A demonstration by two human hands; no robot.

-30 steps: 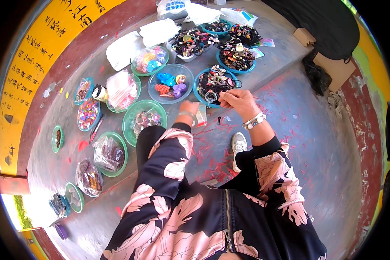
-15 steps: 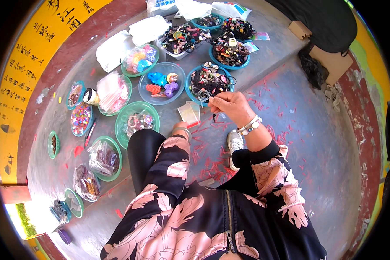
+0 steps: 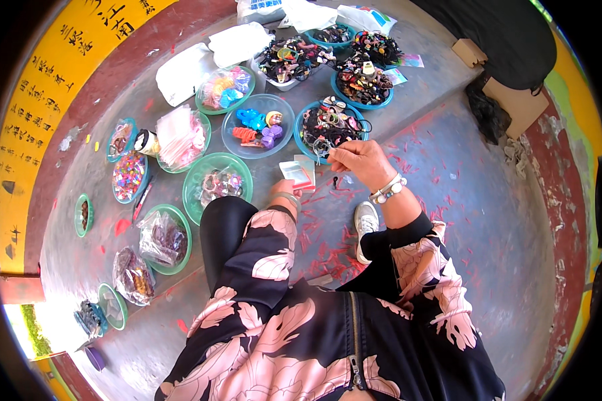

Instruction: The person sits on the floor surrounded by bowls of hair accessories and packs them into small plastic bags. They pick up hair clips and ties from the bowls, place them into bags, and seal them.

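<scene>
My right hand [image 3: 364, 162] pinches a small silvery, looped thing [image 3: 323, 148] between thumb and fingertips, at the near edge of a blue basin [image 3: 302, 148] of dark hair ties. Its exact kind is too small to make out. My left hand [image 3: 284, 190], beside my raised knee, is closed on a small clear plastic bag [image 3: 293, 172] with a red edge. Part of the left fingers is hidden behind the wrist and the bag. A second pale packet lies just behind it. Left of this hand, a green basin [image 3: 192, 177] holds several wrapped small pieces.
Further basins hold coloured hair accessories [image 3: 253, 119], pink plastic bags [image 3: 180, 140], bright beads [image 3: 128, 176] and more dark hair ties [image 3: 364, 83]. White sacks [image 3: 241, 43] lie behind them. Red scraps litter the lower floor around my shoe [image 3: 366, 224]. A raised ledge edge [image 3: 421, 110] crosses at the right.
The whole view has shifted slightly. My left hand has tilted the small bag up, so more of its face shows. My right hand keeps its pinch beside the blue basin.
</scene>
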